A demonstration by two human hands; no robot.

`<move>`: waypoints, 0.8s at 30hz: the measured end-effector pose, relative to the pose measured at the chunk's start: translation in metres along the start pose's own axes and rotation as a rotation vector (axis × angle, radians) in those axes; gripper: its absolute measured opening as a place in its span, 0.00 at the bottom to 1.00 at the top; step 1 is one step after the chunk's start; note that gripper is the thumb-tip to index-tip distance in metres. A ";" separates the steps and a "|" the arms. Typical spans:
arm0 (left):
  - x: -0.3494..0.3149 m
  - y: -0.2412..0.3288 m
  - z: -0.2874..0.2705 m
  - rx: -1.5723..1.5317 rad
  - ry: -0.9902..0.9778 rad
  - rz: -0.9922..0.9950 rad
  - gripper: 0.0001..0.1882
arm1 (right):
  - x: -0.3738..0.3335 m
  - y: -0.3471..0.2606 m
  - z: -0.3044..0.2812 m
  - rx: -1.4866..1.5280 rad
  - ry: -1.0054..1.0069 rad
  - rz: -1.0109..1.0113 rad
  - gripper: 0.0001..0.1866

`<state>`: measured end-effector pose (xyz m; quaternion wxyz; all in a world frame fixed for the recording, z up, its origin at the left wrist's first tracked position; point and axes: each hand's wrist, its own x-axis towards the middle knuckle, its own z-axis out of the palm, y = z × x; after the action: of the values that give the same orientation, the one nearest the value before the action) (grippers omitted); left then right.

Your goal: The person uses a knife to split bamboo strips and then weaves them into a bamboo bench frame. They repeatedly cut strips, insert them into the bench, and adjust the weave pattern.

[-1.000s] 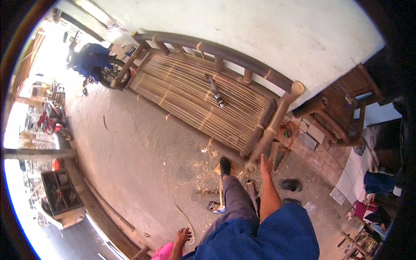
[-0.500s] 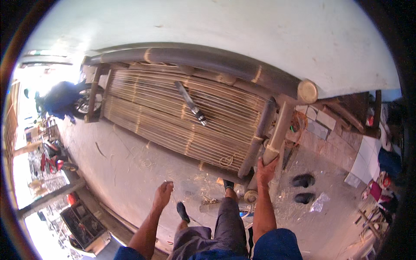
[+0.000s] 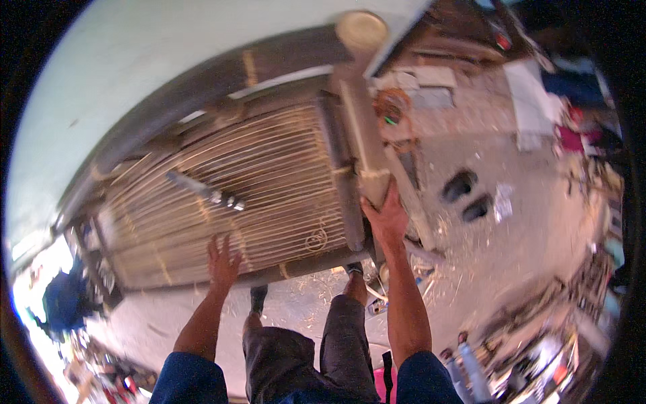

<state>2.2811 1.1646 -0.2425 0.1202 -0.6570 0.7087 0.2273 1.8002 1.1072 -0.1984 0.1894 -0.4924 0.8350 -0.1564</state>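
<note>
A bamboo bench (image 3: 282,225) with a slatted seat and dark, thick bamboo rails spans the space before me. My right hand (image 3: 387,221) is closed round the near end of its bamboo armrest (image 3: 358,124), thumb on the left side. Over the front edge of the seat, my left hand (image 3: 223,264) has its fingers spread and holds nothing; whether it touches the slats I cannot tell. A long, flat blade-like tool (image 3: 202,190) with a dark, silver-banded end lies on the slats. A loop of thin cane strip (image 3: 316,238) rests near the seat's right front corner.
Two dark slippers (image 3: 460,185) and a piece of clear plastic (image 3: 503,202) lie on the floor to the right. An orange basket-like thing (image 3: 393,108) stands beyond the armrest. Shavings are scattered under the bench. Bottles (image 3: 473,367) and clutter fill the lower right.
My view has turned to the right and come closer to the bench. My left hand has moved from above the floor to the bench's front edge, its fingers now spread. My right hand stays on the armrest.
</note>
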 end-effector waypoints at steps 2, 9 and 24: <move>0.017 -0.021 0.016 0.147 0.060 0.141 0.43 | -0.002 0.002 0.002 -0.033 0.037 0.029 0.49; 0.018 -0.060 0.059 0.160 0.232 0.245 0.44 | -0.008 -0.006 0.006 -0.028 0.073 0.129 0.44; 0.011 -0.054 0.041 0.143 0.268 0.253 0.36 | -0.023 -0.025 0.018 -0.306 0.304 0.057 0.38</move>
<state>2.3277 1.1729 -0.2922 0.0419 -0.5769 0.8096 0.1002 1.8381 1.1139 -0.1994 -0.0114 -0.4626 0.8814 -0.0947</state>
